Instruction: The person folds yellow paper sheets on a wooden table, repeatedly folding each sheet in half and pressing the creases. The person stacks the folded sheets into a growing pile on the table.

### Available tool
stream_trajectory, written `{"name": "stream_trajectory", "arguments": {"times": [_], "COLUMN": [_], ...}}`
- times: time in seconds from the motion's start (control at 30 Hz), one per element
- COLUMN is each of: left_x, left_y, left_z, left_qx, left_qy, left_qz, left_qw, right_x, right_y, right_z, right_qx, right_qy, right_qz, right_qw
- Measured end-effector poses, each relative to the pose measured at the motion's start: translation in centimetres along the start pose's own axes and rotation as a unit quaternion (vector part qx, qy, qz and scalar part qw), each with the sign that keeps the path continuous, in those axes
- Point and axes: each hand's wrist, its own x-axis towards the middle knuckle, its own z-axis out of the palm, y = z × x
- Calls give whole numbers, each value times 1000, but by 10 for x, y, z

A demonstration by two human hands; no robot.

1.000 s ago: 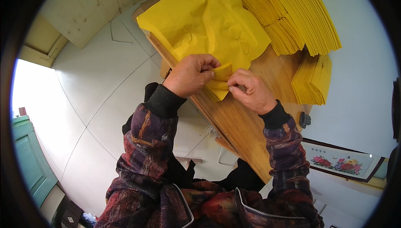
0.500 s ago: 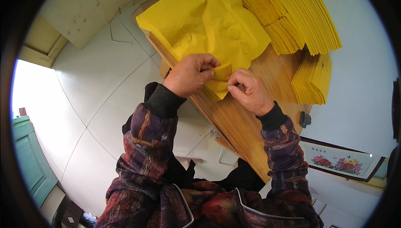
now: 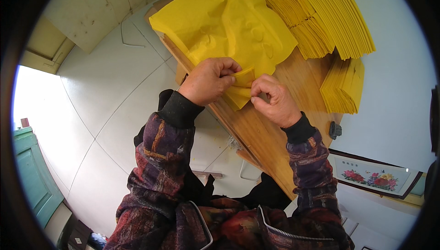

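- Both hands are pinching one folded corner of the yellow paper sheet [image 3: 229, 25], which lies crumpled on the wooden board [image 3: 270, 131].
- My left hand [image 3: 208, 80] grips the flap; my right hand [image 3: 275, 101] holds its edge between thumb and fingers.
- Folding is mid-crease, I judge; pressing it flat needs aligned edges.

Item: thin bright-yellow paper sheet [image 3: 224, 25], soft and crumpled. It lies spread over the far-left end of the wooden plank desk [image 3: 270, 144], puckered and wrinkled across its middle, its far edge overhanging the desk. Near corner is folded into a small doubled flap [image 3: 244, 76]; you pinch this flap between your left hand [image 3: 208, 81] and right hand [image 3: 273, 101], thumbs and fingertips closed on the fold, both hands touching the paper just above the desk's near edge. Below the flap, a further point of the same sheet lies flat on the wood.
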Motion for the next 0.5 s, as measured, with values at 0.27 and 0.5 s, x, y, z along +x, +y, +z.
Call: {"name": "stream_trajectory", "arguments": {"times": [0.27,0.5], "left_x": [-1,1], "left_y": [4,-2], "left_z": [-1,-1], "left_qx": [8,-1], "left_qy": [-2,-5], "left_qz": [-7,1], "left_qw": [1000,1000], "right_x": [-1,-1], "right_y": [0,-3], "right_z": [7,11], "right_qx": [41,4], "right_qy": [49,84], "right_qz": [67,67], "right_qw": [996,994]}}
